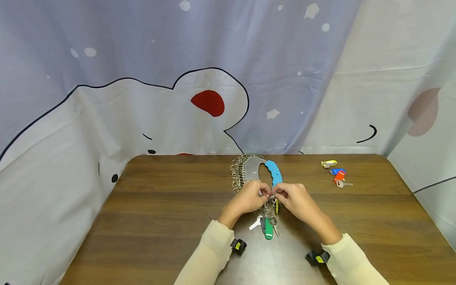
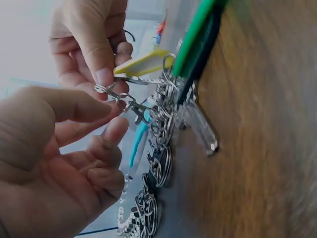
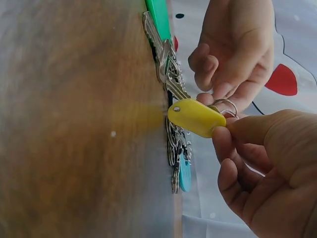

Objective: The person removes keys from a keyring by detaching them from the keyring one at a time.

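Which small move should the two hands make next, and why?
Probably the right hand should ease the ring toward the metal clasp while the left hand steadies it: both hands' fingertips meet there, beside the yellow tag.

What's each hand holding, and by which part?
The right hand pinches a metal ring by its edge, near the yellow tag; the left hand seemingly grips a clasp, spot unclear.
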A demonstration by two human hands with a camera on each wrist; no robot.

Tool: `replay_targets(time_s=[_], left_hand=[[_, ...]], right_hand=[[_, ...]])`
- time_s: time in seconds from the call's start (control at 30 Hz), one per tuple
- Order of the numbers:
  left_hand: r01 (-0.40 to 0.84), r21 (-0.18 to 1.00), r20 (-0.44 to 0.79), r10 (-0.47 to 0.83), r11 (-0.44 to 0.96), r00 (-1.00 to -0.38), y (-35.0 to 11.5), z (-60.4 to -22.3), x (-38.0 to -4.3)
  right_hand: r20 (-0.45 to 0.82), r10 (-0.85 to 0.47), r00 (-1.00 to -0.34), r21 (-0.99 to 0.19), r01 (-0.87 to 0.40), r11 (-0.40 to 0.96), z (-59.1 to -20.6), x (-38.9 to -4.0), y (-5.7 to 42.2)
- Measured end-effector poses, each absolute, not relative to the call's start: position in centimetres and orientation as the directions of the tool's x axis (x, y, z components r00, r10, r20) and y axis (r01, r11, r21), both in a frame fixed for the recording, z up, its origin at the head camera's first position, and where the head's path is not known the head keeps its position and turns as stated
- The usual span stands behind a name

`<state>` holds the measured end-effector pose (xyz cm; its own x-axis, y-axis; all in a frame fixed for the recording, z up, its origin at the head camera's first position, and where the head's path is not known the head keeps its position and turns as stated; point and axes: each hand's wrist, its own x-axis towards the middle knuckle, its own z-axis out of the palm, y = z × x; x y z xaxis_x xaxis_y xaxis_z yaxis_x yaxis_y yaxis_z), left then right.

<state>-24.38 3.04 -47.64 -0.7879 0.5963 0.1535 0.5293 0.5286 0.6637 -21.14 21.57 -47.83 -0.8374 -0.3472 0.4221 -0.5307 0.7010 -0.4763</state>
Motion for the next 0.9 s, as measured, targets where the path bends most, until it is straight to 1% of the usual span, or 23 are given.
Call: replay_targets(time_s=[0.13,0.37,0.5,0.6,0.77,0.9], left_hand=[[0.490,0.715,0.125,0.599,0.498,-0.791,3.1,-47.8,-24.3],[0.467,0.757,0.153,0.572,0.456,-0.806,3.1,-48.3,-24.4],[0.442,0.794,0.167,0.551,0.417,-0.818,3.0,-48.5,-24.5],[0.437,0.807,0.176,0.544,0.397,-0.820,3.0,-48.6,-24.5],[0.433,0.815,0.181,0.541,0.385,-0.821,3.1,-48.7,-24.3],[0.410,0.824,0.161,0.532,0.392,-0.831,3.3,-48.7,-24.1]], right_hand=[[0.443,-0.351,-0.825,-0.465,-0.546,0.697,-47.7,-21.1,21.6],[0.456,-0.368,-0.810,-0.474,-0.571,0.670,-47.8,-21.1,21.6],[0.423,-0.359,-0.832,-0.536,-0.549,0.641,-47.5,-21.0,21.7],[0.380,-0.336,-0.862,-0.579,-0.505,0.640,-47.1,-20.9,21.7],[0.294,-0.317,-0.902,-0.596,-0.433,0.677,-46.7,-20.7,21.8],[0.249,-0.310,-0.917,-0.621,-0.397,0.675,-46.5,-20.7,21.8]])
